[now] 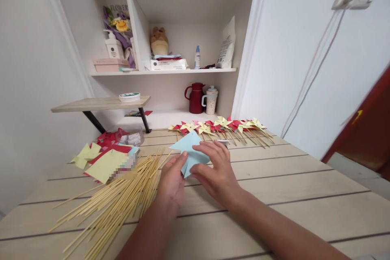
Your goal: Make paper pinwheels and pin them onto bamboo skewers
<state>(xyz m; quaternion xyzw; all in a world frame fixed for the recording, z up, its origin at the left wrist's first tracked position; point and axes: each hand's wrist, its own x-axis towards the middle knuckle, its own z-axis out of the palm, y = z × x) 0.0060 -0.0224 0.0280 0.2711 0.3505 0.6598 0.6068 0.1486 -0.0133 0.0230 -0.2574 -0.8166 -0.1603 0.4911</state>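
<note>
A light blue sheet of paper (187,144) with cut or folded flaps is held up over the middle of the table. My left hand (173,176) pinches its lower left part, thumb on top. Around the right side curl the fingers of my right hand (217,168), with thumb and fingertips against the paper. Left of my hands lies a loose spread of thin wooden sticks (118,199). Finished paper pinwheels (210,126) on sticks, yellow, red and pink, lie in a row beyond the paper.
At the left are stacked paper sheets (106,164), a yellow pinwheel shape (87,155) and a clear container (135,137). A small raised shelf (100,103) stands behind them. A red jug (196,99) and a cup (211,101) sit in the white shelving (170,72).
</note>
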